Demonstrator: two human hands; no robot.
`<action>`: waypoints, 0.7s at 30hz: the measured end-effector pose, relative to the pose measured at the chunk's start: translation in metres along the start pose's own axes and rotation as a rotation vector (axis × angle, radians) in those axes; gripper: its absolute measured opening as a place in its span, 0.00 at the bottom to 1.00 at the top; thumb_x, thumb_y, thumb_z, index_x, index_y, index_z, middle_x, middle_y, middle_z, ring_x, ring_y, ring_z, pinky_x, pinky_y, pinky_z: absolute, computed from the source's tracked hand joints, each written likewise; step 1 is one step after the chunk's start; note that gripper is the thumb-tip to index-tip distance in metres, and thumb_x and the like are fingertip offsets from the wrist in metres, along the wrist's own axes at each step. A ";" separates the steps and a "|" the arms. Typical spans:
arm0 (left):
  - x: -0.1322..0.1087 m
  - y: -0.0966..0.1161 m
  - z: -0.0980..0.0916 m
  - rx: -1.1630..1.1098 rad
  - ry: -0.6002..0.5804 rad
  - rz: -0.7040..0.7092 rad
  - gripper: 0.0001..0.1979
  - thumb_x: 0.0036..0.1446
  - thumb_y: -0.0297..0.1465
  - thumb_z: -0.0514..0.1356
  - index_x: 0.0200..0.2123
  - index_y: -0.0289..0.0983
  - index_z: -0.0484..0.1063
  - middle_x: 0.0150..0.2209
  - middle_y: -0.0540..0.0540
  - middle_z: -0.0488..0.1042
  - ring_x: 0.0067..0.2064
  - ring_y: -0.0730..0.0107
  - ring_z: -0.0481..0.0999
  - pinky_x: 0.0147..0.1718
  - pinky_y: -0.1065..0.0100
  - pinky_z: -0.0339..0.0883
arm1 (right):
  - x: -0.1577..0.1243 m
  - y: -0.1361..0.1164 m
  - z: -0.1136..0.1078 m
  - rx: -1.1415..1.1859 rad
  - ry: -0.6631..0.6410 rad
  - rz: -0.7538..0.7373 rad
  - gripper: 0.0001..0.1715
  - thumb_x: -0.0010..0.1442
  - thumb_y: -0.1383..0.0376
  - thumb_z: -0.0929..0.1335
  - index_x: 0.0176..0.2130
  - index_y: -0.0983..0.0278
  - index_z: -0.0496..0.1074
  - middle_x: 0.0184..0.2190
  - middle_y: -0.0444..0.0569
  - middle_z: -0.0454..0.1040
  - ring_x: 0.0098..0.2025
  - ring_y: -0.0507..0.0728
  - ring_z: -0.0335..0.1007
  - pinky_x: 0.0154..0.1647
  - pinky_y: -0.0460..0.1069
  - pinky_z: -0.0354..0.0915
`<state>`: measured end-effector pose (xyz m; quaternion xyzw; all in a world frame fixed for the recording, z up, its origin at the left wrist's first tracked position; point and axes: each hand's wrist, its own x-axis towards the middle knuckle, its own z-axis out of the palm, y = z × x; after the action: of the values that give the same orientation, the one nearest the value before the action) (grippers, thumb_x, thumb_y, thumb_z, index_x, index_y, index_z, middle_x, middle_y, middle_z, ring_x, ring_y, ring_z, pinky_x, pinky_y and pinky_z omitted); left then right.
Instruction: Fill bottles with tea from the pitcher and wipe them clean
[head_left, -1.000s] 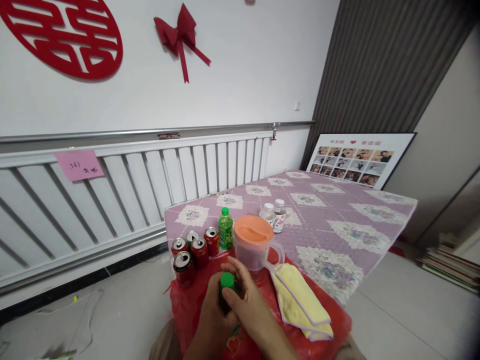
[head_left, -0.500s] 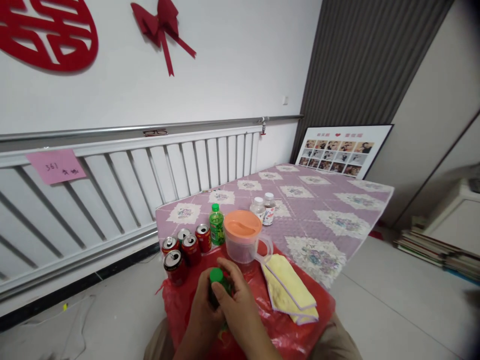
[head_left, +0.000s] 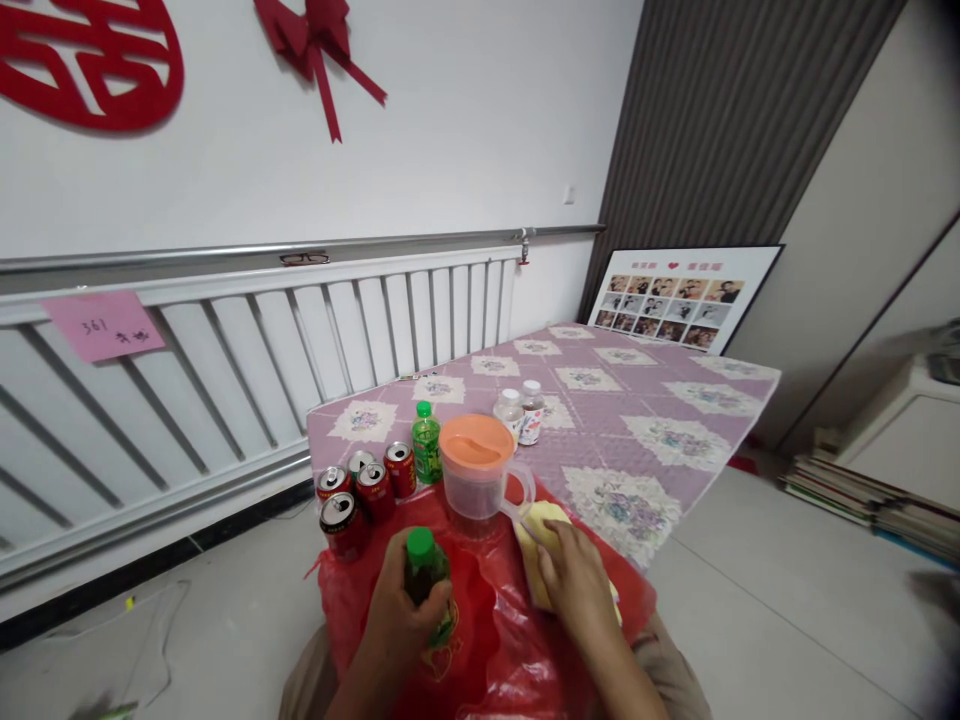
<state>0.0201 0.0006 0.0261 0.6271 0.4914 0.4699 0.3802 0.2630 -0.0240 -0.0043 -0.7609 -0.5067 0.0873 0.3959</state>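
Observation:
My left hand [head_left: 397, 605] is wrapped round a green-capped plastic bottle [head_left: 421, 545], which stands upright over the red plastic sheet [head_left: 480, 660] in front of me. Its fingers and palm cover much of the bottle's side. On the right, my right hand [head_left: 576, 575] lies over a folded yellow cloth [head_left: 534, 530], fingers bent onto it and the thumb toward its left side. Just behind the cloth stands a clear plastic jug [head_left: 476, 492] with an orange lid [head_left: 476, 442], its handle reaching above the cloth's far end.
Several opened drink cans [head_left: 373, 490] cluster at the table's left edge. Another green bottle [head_left: 427, 445] stands beside the jug, and two white-capped bottles [head_left: 531, 412] stand behind it. The purple floral tablecloth [head_left: 562, 455] stretches back toward a radiator [head_left: 247, 370] and a photo board [head_left: 679, 295].
My right hand has left the bottle and moved right onto the yellow cloth. My left hand keeps its hold on the bottle. The view has shifted slightly.

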 end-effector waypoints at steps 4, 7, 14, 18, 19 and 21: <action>0.000 -0.005 0.000 -0.003 0.011 0.006 0.25 0.45 0.31 0.63 0.49 0.38 0.67 0.45 0.44 0.77 0.46 0.58 0.77 0.49 0.57 0.71 | 0.012 0.003 0.012 -0.231 -0.087 0.065 0.31 0.57 0.62 0.66 0.59 0.63 0.65 0.64 0.63 0.63 0.66 0.74 0.52 0.59 0.74 0.52; 0.000 -0.010 0.001 -0.012 -0.006 -0.001 0.26 0.46 0.30 0.63 0.51 0.38 0.66 0.46 0.44 0.77 0.48 0.57 0.77 0.51 0.55 0.70 | 0.016 0.005 0.021 -0.337 -0.148 0.121 0.40 0.54 0.56 0.70 0.63 0.59 0.61 0.67 0.62 0.58 0.67 0.76 0.49 0.57 0.76 0.52; 0.000 -0.008 0.001 0.000 -0.010 -0.003 0.26 0.46 0.30 0.63 0.51 0.36 0.66 0.45 0.42 0.77 0.47 0.57 0.76 0.51 0.55 0.70 | 0.020 0.021 0.022 -0.336 -0.162 0.143 0.37 0.57 0.63 0.67 0.65 0.60 0.60 0.67 0.62 0.58 0.63 0.76 0.58 0.52 0.73 0.60; 0.000 -0.009 0.001 -0.025 -0.003 -0.002 0.26 0.46 0.29 0.64 0.51 0.38 0.67 0.46 0.44 0.77 0.47 0.58 0.77 0.51 0.56 0.70 | 0.027 0.034 0.007 -0.183 -0.130 0.114 0.32 0.59 0.66 0.62 0.62 0.66 0.64 0.60 0.62 0.69 0.59 0.67 0.68 0.56 0.61 0.64; 0.000 -0.010 0.002 -0.042 -0.004 0.003 0.26 0.46 0.29 0.63 0.51 0.38 0.67 0.47 0.44 0.77 0.47 0.58 0.77 0.51 0.56 0.70 | 0.029 0.038 0.001 -0.136 -0.111 0.110 0.32 0.58 0.67 0.61 0.62 0.67 0.64 0.58 0.61 0.71 0.58 0.64 0.69 0.57 0.57 0.64; 0.000 -0.012 0.003 -0.064 0.002 0.021 0.25 0.46 0.29 0.63 0.51 0.38 0.67 0.47 0.44 0.77 0.47 0.58 0.77 0.51 0.56 0.70 | 0.031 0.044 -0.012 -0.046 -0.052 0.123 0.33 0.57 0.66 0.60 0.62 0.67 0.63 0.57 0.59 0.73 0.58 0.61 0.70 0.57 0.53 0.65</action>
<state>0.0198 0.0037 0.0141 0.6193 0.4697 0.4899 0.3947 0.3152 -0.0120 -0.0186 -0.7971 -0.4707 0.1194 0.3588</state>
